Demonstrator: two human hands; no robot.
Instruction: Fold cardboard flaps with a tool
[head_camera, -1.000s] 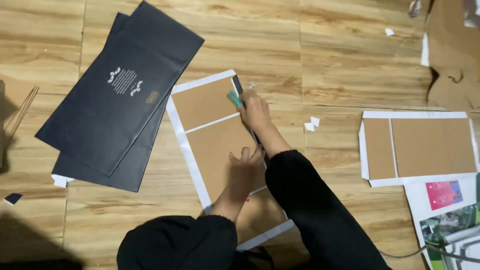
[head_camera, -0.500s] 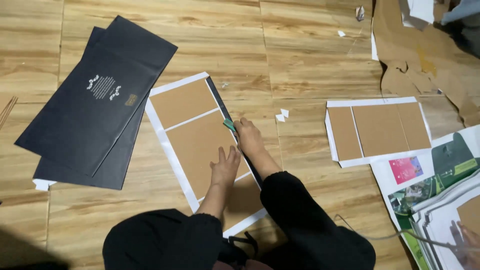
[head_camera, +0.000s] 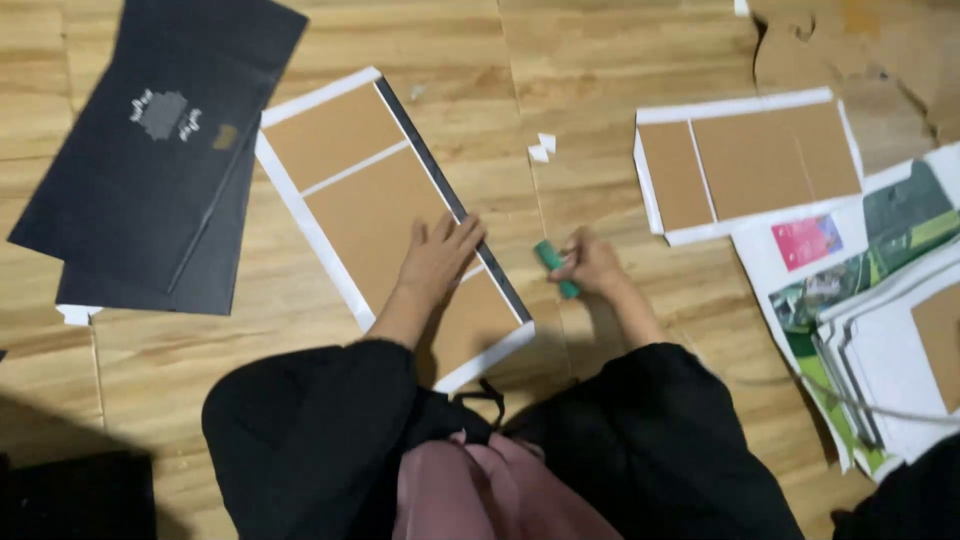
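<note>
A: While the left hand (head_camera: 437, 258) lies flat, fingers spread, on the brown cardboard panel glued to a white sheet (head_camera: 385, 215), it grips nothing; it only presses the board onto the wooden floor (head_camera: 600, 60).

B: And the right hand (head_camera: 592, 265)?

A: Closed around a small green cylinder-shaped tool (head_camera: 555, 268), just off the panel's right edge, the tool's lower end on or close above the floorboards. Whether it is a cutter or a glue stick, I cannot tell.

B: That dark strip (head_camera: 455, 205) along the panel's right edge, is it stuck down?

A: Can't say. It runs under the left fingertips, so the palm seems to pin it.

B: What's around?

A: Black printed card sheets (head_camera: 150, 150) stacked toward the floor's far left corner, a second brown-and-white panel (head_camera: 750, 165) well apart on the right, small white paper scraps (head_camera: 543, 147) between the two panels, and a pile of colourful printed sheets (head_camera: 860, 300) at the right edge.

B: Risks?

A: I'd judge the strip could skew or lift if that palm slides, since only one hand weighs the board down. If the green tool carries a blade or wet glue, its tip so near the panel could mark the white border. The scraps could stick underneath too.
</note>
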